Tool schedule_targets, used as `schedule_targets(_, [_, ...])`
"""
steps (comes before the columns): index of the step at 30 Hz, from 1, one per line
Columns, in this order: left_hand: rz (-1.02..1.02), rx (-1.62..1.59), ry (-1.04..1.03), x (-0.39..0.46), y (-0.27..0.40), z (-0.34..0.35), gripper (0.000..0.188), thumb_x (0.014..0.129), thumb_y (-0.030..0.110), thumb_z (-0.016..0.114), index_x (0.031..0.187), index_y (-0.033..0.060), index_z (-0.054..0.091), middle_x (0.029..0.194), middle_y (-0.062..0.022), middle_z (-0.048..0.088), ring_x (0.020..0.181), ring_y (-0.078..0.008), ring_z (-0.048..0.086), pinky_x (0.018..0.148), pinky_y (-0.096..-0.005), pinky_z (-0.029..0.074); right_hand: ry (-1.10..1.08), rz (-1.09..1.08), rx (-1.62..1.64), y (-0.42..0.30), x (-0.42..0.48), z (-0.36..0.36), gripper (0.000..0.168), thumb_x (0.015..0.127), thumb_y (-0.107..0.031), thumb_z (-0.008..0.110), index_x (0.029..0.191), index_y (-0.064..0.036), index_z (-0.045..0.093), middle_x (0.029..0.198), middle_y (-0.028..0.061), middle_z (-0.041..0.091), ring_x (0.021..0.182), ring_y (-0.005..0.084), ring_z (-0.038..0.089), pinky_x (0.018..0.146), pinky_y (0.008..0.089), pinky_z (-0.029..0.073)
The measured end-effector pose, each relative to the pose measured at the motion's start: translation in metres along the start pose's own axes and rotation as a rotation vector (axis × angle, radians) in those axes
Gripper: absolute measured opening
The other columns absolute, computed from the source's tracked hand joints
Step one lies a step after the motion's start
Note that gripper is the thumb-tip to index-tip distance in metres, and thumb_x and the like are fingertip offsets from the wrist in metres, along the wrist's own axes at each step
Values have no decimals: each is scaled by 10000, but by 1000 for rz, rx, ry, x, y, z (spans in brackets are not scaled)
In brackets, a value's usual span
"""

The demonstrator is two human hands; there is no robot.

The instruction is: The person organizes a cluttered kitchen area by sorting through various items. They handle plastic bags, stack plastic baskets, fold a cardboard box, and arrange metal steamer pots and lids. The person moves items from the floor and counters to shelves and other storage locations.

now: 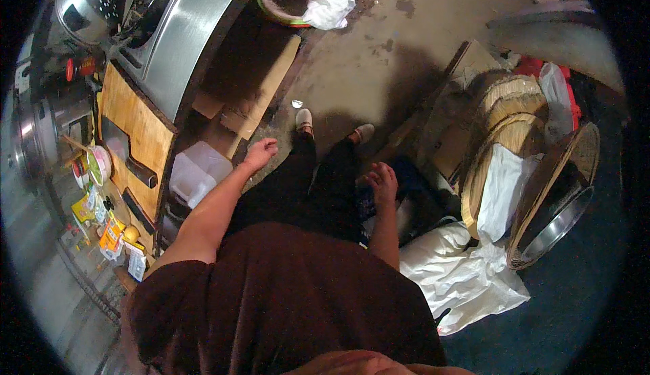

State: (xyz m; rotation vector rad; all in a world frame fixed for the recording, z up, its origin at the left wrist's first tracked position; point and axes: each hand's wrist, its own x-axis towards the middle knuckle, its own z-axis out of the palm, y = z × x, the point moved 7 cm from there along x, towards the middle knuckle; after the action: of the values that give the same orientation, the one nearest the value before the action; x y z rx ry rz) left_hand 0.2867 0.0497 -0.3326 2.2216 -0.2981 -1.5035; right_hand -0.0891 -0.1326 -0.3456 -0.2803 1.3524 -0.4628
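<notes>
My left hand (262,152) hangs beside my body with loosely curled fingers and nothing visible in it. A translucent plastic jug (198,172) stands on the floor side just left of that forearm. My right hand (383,178) hangs over dark items by my right leg, its fingers apart and holding nothing visible. Further left, a cleaver (118,144) with a dark handle lies on a wooden cutting board (152,131). Near it is a second dark-handled tool (138,210), whose kind I cannot tell. Neither hand touches these.
A stainless steel counter edge (198,14) runs along the left. Ahead are a round tub (269,4) with a white cloth (332,2) and a long board (274,80). Woven baskets (553,192) and a white sack (462,278) stand at the right.
</notes>
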Motion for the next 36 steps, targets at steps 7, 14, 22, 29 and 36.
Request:
schedule_targets(7, [-12,93,-9,-7,11,4,410,828,208,615,1191,29,551,959,-44,639,782,-112,596,691,-274,478,-20,39,-33,-1,1,1,245,898,-285,574,1067,-106,570,996,51,630,785,157,592,720,340,526])
schedule_targets(14, [3,-22,12,12,-31,11,394,822,209,624,1170,36,563,946,-75,647,816,-158,612,753,-296,481,-36,51,-64,-6,0,7,283,884,-295,598,1081,-98,555,1016,51,629,796,169,587,731,353,513])
schedule_targets(22, [14,-24,26,-3,-2,10,397,811,229,631,1158,44,574,963,-95,661,868,-185,623,797,-313,481,-9,52,-109,-16,9,9,303,874,-275,610,1105,-91,543,1069,84,607,808,197,591,750,380,505])
schedule_targets(29, [25,-185,48,-8,-24,3,373,810,154,640,1153,23,571,967,-68,645,891,-151,599,823,-302,473,-33,14,-230,-14,13,21,290,867,-259,613,1091,-85,554,1004,80,615,778,197,580,707,374,506])
schedule_targets(36, [131,-343,10,-56,36,-29,387,854,100,603,1219,2,519,1117,-92,601,1026,-166,557,906,-311,439,-189,-74,-322,-48,17,86,284,870,-264,617,1088,-91,559,993,77,621,734,182,582,637,343,524])
